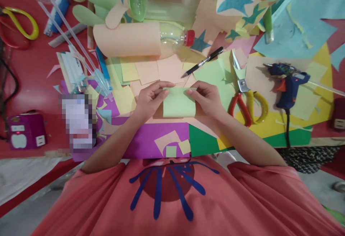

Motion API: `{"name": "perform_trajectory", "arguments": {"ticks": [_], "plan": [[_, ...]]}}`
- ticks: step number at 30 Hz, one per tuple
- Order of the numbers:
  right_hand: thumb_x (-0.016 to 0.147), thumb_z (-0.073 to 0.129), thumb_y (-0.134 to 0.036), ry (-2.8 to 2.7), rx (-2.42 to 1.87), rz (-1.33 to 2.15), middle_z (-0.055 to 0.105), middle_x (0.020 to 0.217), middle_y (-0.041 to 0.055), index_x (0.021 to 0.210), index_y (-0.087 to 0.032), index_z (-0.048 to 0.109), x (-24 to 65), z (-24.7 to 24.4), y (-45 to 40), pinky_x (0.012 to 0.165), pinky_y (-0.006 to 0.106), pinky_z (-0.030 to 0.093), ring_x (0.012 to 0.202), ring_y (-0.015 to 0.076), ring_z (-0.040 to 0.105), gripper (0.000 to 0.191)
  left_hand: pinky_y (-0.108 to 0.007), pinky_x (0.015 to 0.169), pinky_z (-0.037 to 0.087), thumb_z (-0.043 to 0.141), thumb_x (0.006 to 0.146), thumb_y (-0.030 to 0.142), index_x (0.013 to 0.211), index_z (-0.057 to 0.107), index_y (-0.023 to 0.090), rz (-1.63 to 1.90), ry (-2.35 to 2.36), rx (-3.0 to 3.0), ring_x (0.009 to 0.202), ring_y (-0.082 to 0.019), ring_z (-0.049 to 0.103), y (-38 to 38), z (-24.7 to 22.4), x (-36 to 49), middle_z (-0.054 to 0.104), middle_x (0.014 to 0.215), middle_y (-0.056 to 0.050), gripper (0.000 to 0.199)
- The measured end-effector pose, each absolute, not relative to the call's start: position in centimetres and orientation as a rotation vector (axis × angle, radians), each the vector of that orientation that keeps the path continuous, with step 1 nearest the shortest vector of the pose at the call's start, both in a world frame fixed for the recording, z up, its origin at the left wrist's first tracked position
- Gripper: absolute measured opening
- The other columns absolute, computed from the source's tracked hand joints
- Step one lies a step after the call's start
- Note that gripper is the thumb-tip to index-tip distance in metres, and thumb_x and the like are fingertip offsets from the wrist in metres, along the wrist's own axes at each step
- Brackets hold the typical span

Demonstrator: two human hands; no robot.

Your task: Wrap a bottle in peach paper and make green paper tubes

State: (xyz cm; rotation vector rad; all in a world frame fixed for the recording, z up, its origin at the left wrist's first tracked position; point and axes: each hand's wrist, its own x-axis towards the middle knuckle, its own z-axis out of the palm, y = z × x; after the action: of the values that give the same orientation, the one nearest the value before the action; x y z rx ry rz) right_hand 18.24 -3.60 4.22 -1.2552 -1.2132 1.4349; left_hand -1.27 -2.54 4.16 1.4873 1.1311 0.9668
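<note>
A pale green piece of paper point(179, 103) is held up between my two hands, its lower edge curving under. My left hand point(153, 97) pinches its upper left corner between thumb and fingers. At the upper right corner, my right hand point(205, 95) grips it the same way. Beneath lie layered peach and yellow paper pieces point(169, 68). Just beyond my right hand rests a black pen point(202, 62). Scissors with red and yellow handles point(244, 92) lie to the right of that hand, blades pointing away from me.
Behind my hands lies a bottle wrapped in peach paper point(129, 40) with a red cap. A blue glue gun point(289, 86) with a cord is at right. At left are a blurred-out phone point(79, 121), a purple box point(27, 131) and yellow-and-red scissors point(32, 23). Purple paper point(140, 139) lies in front.
</note>
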Motion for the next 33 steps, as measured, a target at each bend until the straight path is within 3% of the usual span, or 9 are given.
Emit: {"name": "perform_trajectory", "arguments": {"ticks": [11,17,23,28,31,33], "plan": [[0.073,0.071,-0.054,-1.216,-1.237,1.430,0.041,0.052,-0.0062,0.061,-0.018,0.057,18.2,4.3,-3.5,0.045,0.021,0.029,0.047,0.0046,0.034,0.041,-0.022,0.054,0.039,0.062,0.084,0.048,0.096,0.074,0.020,0.957,1.093,1.470,0.060,-0.009,0.053,-2.5,4.3,-1.4,0.071,0.084,-0.004,0.032],[0.076,0.069,-0.051,-1.250,-1.214,1.444,0.042,0.053,-0.0061,0.063,-0.018,0.056,18.3,4.2,-3.5,0.045,0.020,0.029,0.048,0.0048,0.035,0.039,-0.020,0.044,0.031,0.063,0.084,0.044,0.092,0.074,0.019,0.971,1.083,1.456,0.047,-0.006,0.040,-2.5,4.4,-1.2,0.066,0.068,-0.001,0.029],[0.079,0.065,-0.034,-1.397,-1.217,1.426,0.052,0.060,-0.0037,0.067,-0.018,0.060,18.5,4.4,-3.5,0.051,0.022,0.033,0.054,0.0060,0.042,0.021,-0.018,0.046,0.035,0.060,0.084,0.033,0.091,0.073,0.017,0.882,1.057,1.494,0.050,-0.005,0.045,-2.8,4.9,-1.2,0.071,0.079,-0.003,0.021],[0.079,0.059,-0.024,-1.555,-1.185,1.405,0.059,0.064,-0.0020,0.071,-0.017,0.062,18.2,4.6,-3.7,0.053,0.023,0.035,0.057,0.0076,0.047,0.011,-0.019,0.042,0.026,0.054,0.085,0.028,0.091,0.073,0.017,0.729,1.038,1.615,0.045,-0.005,0.035,-3.1,5.1,-1.3,0.064,0.063,0.000,0.023],[0.079,0.058,-0.024,-1.581,-1.232,1.331,0.058,0.062,-0.0023,0.069,-0.017,0.060,18.1,4.8,-3.8,0.052,0.023,0.035,0.055,0.0078,0.046,0.012,-0.019,0.044,0.030,0.053,0.086,0.027,0.107,0.069,0.018,0.691,1.052,1.618,0.045,-0.006,0.038,-3.1,5.1,-1.4,0.059,0.058,0.002,0.029],[0.079,0.057,-0.023,-1.533,-1.278,1.229,0.056,0.061,-0.0024,0.068,-0.018,0.058,18.2,4.9,-3.8,0.052,0.023,0.035,0.054,0.0080,0.045,0.012,-0.018,0.050,0.038,0.055,0.084,0.027,0.123,0.060,0.020,0.660,1.056,1.597,0.052,-0.008,0.049,-3.1,5.1,-1.5,0.061,0.063,0.002,0.040]]}}
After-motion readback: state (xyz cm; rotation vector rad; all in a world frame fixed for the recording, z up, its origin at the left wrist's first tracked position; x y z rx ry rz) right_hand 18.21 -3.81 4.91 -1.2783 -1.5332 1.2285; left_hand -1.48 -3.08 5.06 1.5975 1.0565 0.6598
